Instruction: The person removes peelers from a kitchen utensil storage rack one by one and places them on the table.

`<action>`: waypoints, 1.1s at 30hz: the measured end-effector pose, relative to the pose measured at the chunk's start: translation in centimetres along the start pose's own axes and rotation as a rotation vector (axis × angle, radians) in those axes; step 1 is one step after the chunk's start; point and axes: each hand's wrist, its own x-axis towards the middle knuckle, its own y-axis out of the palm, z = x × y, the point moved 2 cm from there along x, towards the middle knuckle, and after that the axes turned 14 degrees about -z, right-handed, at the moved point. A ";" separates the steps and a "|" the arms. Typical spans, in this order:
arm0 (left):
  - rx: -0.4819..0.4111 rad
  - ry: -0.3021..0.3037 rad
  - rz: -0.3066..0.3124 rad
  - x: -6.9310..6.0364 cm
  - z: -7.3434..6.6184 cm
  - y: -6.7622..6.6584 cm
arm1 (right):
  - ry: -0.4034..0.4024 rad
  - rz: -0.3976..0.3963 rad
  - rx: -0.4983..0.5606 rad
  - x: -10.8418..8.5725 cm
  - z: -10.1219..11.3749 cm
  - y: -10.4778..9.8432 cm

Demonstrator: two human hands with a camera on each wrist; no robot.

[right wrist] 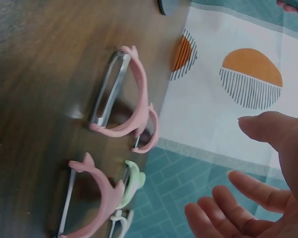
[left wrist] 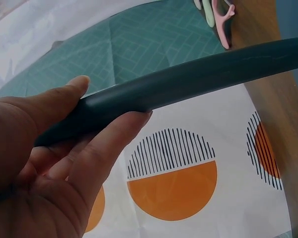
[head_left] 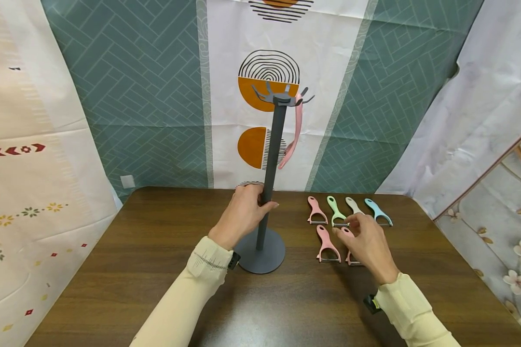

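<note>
My left hand (head_left: 242, 212) grips the upright pole (head_left: 277, 140) of a dark grey stand, thumb on one side and fingers on the other. Several hooks (head_left: 265, 98) ring its top, and a pink peeler (head_left: 298, 123) hangs from one at the right. Above the peelers on the table hovers my right hand (head_left: 369, 243), its fingers loosely bent and apart; the right wrist view shows nothing between them. Beneath it lies a partly hidden pink peeler (head_left: 347, 232), with another pink peeler (head_left: 324, 236) to its left.
Behind those lie a pink peeler (head_left: 314, 206), a green peeler (head_left: 334, 206), a pale grey peeler (head_left: 353, 204) and a blue peeler (head_left: 375, 207). The stand's round base (head_left: 260, 262) rests on the brown table (head_left: 147, 250). A patterned curtain (head_left: 147, 96) hangs behind the table.
</note>
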 end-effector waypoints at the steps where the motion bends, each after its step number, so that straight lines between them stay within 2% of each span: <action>1: 0.001 0.001 -0.001 0.0 0.0 0.0 | 0.000 -0.003 0.005 0.1 0.1 -0.1; 7: 0.003 0.003 -0.003 0.0 0.0 0.0 | 0.001 -0.028 0.044 0.3 0.6 0.0; 20: 0.009 0.009 -0.005 0.0 -0.1 0.0 | -0.055 -0.158 0.112 0.6 1.9 -0.2; 33: 0.005 0.003 0.000 0.0 0.0 -0.1 | -0.089 -0.180 0.164 1.0 3.4 -0.4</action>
